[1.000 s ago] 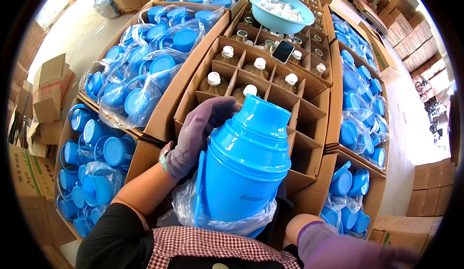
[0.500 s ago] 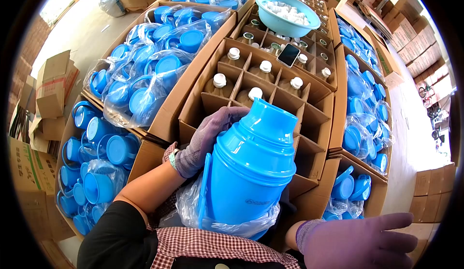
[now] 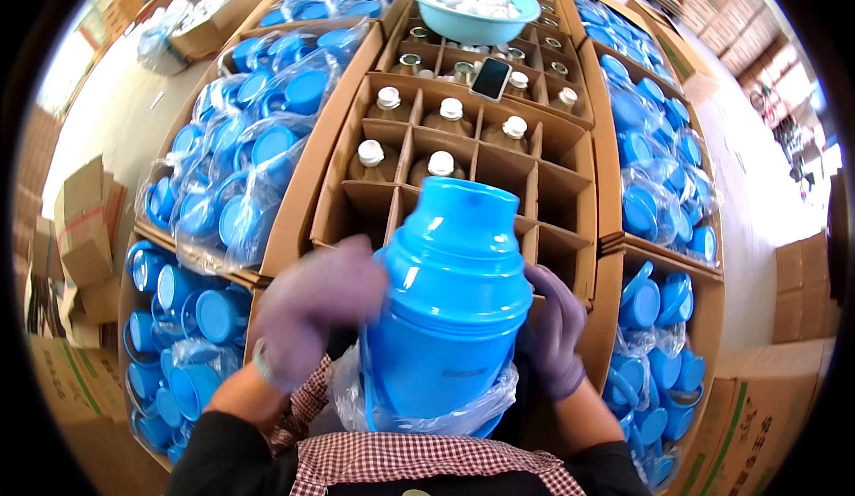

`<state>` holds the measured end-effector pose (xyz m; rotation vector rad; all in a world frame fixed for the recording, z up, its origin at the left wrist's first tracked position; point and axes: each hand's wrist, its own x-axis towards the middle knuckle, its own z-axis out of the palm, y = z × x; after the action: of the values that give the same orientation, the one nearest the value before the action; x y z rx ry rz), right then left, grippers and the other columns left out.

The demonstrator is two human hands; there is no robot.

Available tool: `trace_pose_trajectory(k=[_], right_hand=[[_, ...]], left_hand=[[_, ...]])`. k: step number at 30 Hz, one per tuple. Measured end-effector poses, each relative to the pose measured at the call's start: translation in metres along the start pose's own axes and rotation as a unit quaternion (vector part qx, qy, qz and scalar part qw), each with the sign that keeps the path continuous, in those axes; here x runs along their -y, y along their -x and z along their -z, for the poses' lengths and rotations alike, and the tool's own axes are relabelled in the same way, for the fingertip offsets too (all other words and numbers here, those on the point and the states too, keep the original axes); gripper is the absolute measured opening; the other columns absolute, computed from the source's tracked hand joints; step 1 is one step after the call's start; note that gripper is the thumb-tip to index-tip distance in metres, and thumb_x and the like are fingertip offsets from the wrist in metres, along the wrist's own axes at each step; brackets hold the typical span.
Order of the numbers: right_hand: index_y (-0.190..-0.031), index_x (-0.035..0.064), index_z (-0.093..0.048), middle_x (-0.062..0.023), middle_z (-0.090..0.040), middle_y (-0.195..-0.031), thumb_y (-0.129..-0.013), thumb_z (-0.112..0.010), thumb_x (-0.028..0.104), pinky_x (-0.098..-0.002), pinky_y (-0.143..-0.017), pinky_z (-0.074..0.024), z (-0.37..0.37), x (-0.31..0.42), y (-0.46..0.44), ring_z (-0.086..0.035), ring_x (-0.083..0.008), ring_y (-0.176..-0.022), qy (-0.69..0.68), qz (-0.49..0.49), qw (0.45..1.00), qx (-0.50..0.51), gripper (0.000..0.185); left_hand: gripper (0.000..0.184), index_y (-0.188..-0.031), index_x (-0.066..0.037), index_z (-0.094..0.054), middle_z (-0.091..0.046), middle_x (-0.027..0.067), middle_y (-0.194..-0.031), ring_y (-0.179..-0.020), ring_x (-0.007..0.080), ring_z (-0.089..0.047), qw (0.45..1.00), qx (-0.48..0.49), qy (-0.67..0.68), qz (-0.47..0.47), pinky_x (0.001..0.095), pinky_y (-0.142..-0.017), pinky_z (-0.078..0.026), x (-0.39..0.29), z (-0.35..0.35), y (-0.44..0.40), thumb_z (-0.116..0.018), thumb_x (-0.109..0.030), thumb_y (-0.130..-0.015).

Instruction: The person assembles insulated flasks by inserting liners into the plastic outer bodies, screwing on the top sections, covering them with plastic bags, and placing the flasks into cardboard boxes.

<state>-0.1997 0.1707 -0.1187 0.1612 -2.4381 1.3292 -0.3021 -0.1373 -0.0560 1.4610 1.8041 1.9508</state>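
A glossy blue flask casing (image 3: 454, 291) stands upright close to my body, with a clear plastic bag (image 3: 490, 402) gathered round its base. My left hand (image 3: 325, 304), in a purple glove, is blurred by motion at the casing's left side, and its fingers cannot be made out. My right hand (image 3: 554, 331), gloved too, is at the casing's right side with fingers curved toward it; whether it grips is unclear. Just beyond the casing, a divided cardboard box (image 3: 567, 211) holds several bottles with white caps (image 3: 441, 164).
Cartons of bagged blue cups (image 3: 272, 144) line the left, and more blue cups (image 3: 641, 207) fill cartons on the right. A phone (image 3: 491, 79) lies on the dividers behind. Farther back is a light blue basin (image 3: 474, 28) of white caps. Folded cardboard (image 3: 89, 220) stands far left.
My right hand has come from the lower right to the casing's right side. My left hand has dropped lower and left from the casing's upper part. The view has shifted.
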Motion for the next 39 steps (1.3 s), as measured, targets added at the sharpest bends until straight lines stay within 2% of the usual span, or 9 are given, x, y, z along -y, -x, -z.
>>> trace_pose_trajectory(k=[2, 5, 10, 15, 21, 26, 29, 32, 39], right_hand=[[-0.123, -0.0041, -0.068, -0.0224, -0.072, -0.114, -0.103, -0.05, 0.04, -0.0434, -0.095, -0.0541, 0.0, -0.058, 0.015, -0.07, -0.0411, -0.104, -0.155, -0.256, 0.954, -0.003, 0.051], [-0.139, -0.0057, -0.057, -0.0266, -0.061, -0.138, -0.102, -0.051, 0.035, -0.0464, -0.112, -0.042, 0.005, 0.025, -0.017, -0.058, -0.0415, -0.129, -0.134, 0.002, 0.987, -0.089, 0.055], [-0.143, -0.0043, -0.052, -0.0249, -0.057, -0.138, -0.095, -0.062, 0.053, -0.0494, -0.115, -0.0371, -0.008, 0.052, -0.041, -0.054, -0.0426, -0.13, -0.082, 0.107, 0.99, 0.051, 0.075], [-0.14, 0.0026, -0.052, -0.0106, -0.061, -0.132, -0.095, -0.076, 0.028, -0.0372, -0.101, -0.0497, -0.018, 0.045, -0.061, -0.059, -0.0181, -0.119, -0.468, -0.101, 0.872, 0.103, 0.056], [-0.124, 0.0031, -0.063, -0.0093, -0.07, -0.11, -0.09, -0.08, 0.037, -0.0382, -0.087, -0.0548, -0.036, 0.032, -0.151, -0.066, -0.0176, -0.102, -0.188, 0.106, 0.954, 0.209, 0.051], [-0.129, -0.0007, -0.068, -0.0073, -0.074, -0.115, -0.093, -0.077, 0.03, -0.03, -0.098, -0.0521, -0.052, -0.042, -0.225, -0.068, -0.0187, -0.108, -0.304, -0.048, 0.821, 0.481, 0.049], [-0.109, 0.006, -0.074, -0.015, -0.074, -0.104, -0.084, -0.077, 0.033, -0.0403, -0.09, -0.0553, -0.117, -0.137, -0.232, -0.071, -0.0288, -0.099, 0.05, 0.065, 0.985, 0.15, 0.038], [-0.134, 0.0105, -0.059, -0.0177, -0.065, -0.125, -0.078, -0.078, 0.044, -0.0492, -0.101, -0.0495, -0.171, -0.169, -0.206, -0.063, -0.0381, -0.117, 0.353, 0.014, 0.918, 0.178, 0.068], [-0.129, 0.0082, -0.062, -0.0196, -0.065, -0.122, -0.077, -0.081, 0.049, -0.0458, -0.098, -0.0515, -0.169, -0.171, -0.222, -0.064, -0.0377, -0.114, 0.138, -0.017, 0.99, 0.035, 0.069]], left_hand=[[0.046, -0.097, 0.001, -0.073, -0.074, 0.014, -0.098, -0.098, 0.0305, -0.073, 0.963, 0.099, 0.002, -0.251, 0.038, -0.095, -0.053, -0.028, 0.008, -0.01, -0.048, -0.037, -0.106], [0.043, -0.125, 0.0, -0.065, -0.069, 0.0173, -0.126, -0.122, 0.0307, -0.064, 0.941, -0.255, -0.196, 0.108, 0.0407, -0.107, -0.049, 0.031, -0.015, 0.011, -0.038, -0.031, -0.111], [0.058, -0.141, 0.0, -0.051, -0.059, 0.0146, -0.14, -0.13, 0.0276, -0.057, 0.823, -0.162, 0.421, 0.346, 0.0417, -0.113, -0.043, 0.088, -0.006, -0.013, -0.042, -0.047, -0.108], [0.081, -0.15, -0.005, -0.04, -0.053, 0.0144, -0.145, -0.13, 0.0294, -0.056, 0.895, 0.029, 0.398, 0.2, 0.0438, -0.103, -0.048, 0.097, 0.016, -0.061, -0.063, -0.059, -0.095], [0.097, -0.152, -0.002, -0.039, -0.053, 0.0168, -0.148, -0.133, 0.032, -0.055, 0.927, -0.143, 0.286, 0.197, 0.0492, -0.111, -0.046, 0.086, 0.008, -0.091, -0.069, -0.068, -0.087], [0.077, -0.149, -0.002, -0.045, -0.057, 0.0159, -0.146, -0.129, 0.0324, -0.06, 0.815, -0.325, 0.454, 0.155, 0.0486, -0.111, -0.048, 0.135, 0.076, -0.041, -0.068, -0.052, -0.095], [0.075, -0.151, -0.007, -0.046, -0.056, 0.0125, -0.149, -0.131, 0.0317, -0.058, 0.799, -0.34, 0.486, 0.098, 0.0492, -0.112, -0.047, 0.134, 0.096, -0.006, -0.067, -0.053, -0.096], [0.079, -0.152, -0.007, -0.046, -0.056, 0.0119, -0.15, -0.133, 0.0316, -0.056, 0.794, -0.388, 0.448, 0.134, 0.0488, -0.113, -0.045, 0.141, 0.093, 0.027, -0.067, -0.057, -0.094], [0.078, -0.149, -0.009, -0.049, -0.059, 0.0132, -0.146, -0.133, 0.0327, -0.057, 0.76, -0.418, 0.477, 0.142, 0.0522, -0.113, -0.045, 0.136, 0.052, 0.031, -0.064, -0.062, -0.094]])
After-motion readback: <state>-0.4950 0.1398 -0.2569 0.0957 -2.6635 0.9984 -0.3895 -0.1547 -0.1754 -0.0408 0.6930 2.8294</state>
